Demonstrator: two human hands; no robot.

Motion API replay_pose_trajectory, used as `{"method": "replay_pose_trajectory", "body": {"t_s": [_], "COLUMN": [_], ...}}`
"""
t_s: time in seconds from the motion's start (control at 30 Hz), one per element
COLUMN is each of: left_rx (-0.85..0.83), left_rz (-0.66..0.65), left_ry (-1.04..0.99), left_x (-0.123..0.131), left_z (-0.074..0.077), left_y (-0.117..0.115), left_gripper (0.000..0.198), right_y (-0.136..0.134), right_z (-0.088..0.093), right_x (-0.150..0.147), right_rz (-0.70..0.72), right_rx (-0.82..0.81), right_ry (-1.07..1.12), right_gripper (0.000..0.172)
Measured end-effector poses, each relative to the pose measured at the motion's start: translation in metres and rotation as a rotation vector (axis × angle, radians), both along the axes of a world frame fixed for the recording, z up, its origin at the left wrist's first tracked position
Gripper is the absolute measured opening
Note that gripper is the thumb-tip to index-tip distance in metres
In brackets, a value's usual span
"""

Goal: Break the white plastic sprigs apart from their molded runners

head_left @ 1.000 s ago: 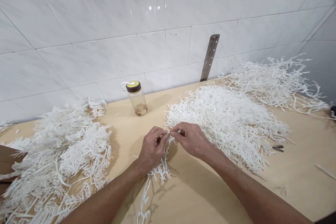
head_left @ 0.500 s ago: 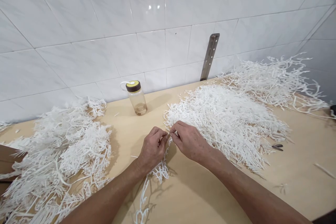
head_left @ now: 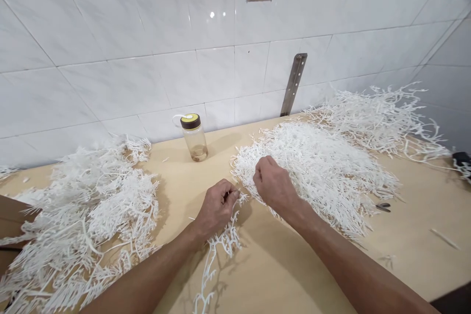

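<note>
My left hand (head_left: 218,207) pinches the end of a white branched plastic strand (head_left: 225,242) between thumb and forefinger. The strand hangs under the hand and trails down the table toward me, with small twigs along it. My right hand (head_left: 274,182) is over the near left edge of a large pile of small white plastic pieces (head_left: 320,167). Its fingers are curled closed, and whatever they may hold is hidden. A tangled heap of white branched strands (head_left: 114,201) lies to the left of my left arm.
A clear bottle with a dark and yellow lid (head_left: 195,138) stands near the tiled wall. More branched strands (head_left: 379,113) lie at the back right. Small snips (head_left: 383,207) rest right of the pile. A metal bracket (head_left: 293,84) leans at the wall; a brown box (head_left: 13,221) is far left.
My right hand has come away from my left hand, moving right over the pile of small pieces. My left hand stays nearly in place, still pinching the strand. The view has shifted slightly.
</note>
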State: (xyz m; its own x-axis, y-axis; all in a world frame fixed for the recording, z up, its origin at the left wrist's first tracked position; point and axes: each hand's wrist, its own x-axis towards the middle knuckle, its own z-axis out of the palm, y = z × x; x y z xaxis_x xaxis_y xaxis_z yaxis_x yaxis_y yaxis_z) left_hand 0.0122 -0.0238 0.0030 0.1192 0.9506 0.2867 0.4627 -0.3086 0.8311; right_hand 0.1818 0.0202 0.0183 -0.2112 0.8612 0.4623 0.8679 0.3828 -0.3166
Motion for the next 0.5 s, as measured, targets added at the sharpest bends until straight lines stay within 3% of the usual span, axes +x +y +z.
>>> {"method": "replay_pose_trajectory", "body": {"t_s": [0.1,0.17,0.33,0.5], "left_rx": [0.025,0.057,0.126,0.124], "left_rz": [0.036,0.086,0.133,0.141], "left_ry": [-0.028,-0.037,-0.019,-0.026], "left_x": [0.002,0.003,0.003,0.003], "left_z": [-0.001,-0.002,-0.005,-0.005], "left_y": [-0.003,-0.003,-0.002,-0.002], "left_gripper": [0.018,0.017,0.020,0.021], "right_y": [0.003,-0.001,-0.013,-0.015], "right_z": [0.007,0.010,0.013,0.009], "right_x": [0.010,0.010,0.000,-0.004], "right_rz": [0.045,0.142,0.291,0.300], "right_rx": [0.006,-0.094,-0.386,-0.349], "right_ry": [0.221,0.309,0.286,0.213], "right_gripper": [0.006,0.011,0.016,0.016]}}
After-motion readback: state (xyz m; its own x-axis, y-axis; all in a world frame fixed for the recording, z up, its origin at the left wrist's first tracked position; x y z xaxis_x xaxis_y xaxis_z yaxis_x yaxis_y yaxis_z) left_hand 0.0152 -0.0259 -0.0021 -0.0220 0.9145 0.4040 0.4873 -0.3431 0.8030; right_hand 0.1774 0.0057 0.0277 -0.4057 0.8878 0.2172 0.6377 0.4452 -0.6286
